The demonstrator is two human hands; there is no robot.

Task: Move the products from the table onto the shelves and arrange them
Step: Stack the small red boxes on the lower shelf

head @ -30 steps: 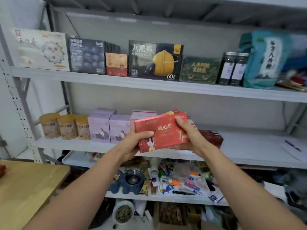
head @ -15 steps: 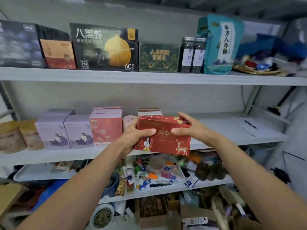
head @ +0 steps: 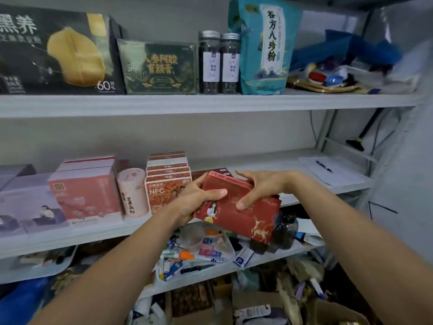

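Both hands hold a red box with a gold deer print (head: pixel 246 216) at the front edge of the middle shelf (head: pixel 304 165). My left hand (head: pixel 199 198) grips its left end, thumb across the front face. My right hand (head: pixel 260 186) grips its top right, thumb on the front. The box is tilted, its right end lower and hanging over the shelf edge. Just behind it lie dark red boxes (head: pixel 210 172), mostly hidden. Left of it stand a stack of orange NFC boxes (head: pixel 164 184), a beige canister (head: pixel 132 191) and pink boxes (head: pixel 86 191).
Lilac boxes (head: pixel 28 202) stand at the far left. A white paper (head: pixel 328 170) lies on the bare right part of the middle shelf. The top shelf (head: pixel 210 102) carries a black box, a green box, two dark jars and a teal bag. The lower shelf is cluttered.
The view has swung right and closer to the shelf. The red box has moved forward and down to the middle shelf's edge and tilted, with both hands still holding it.
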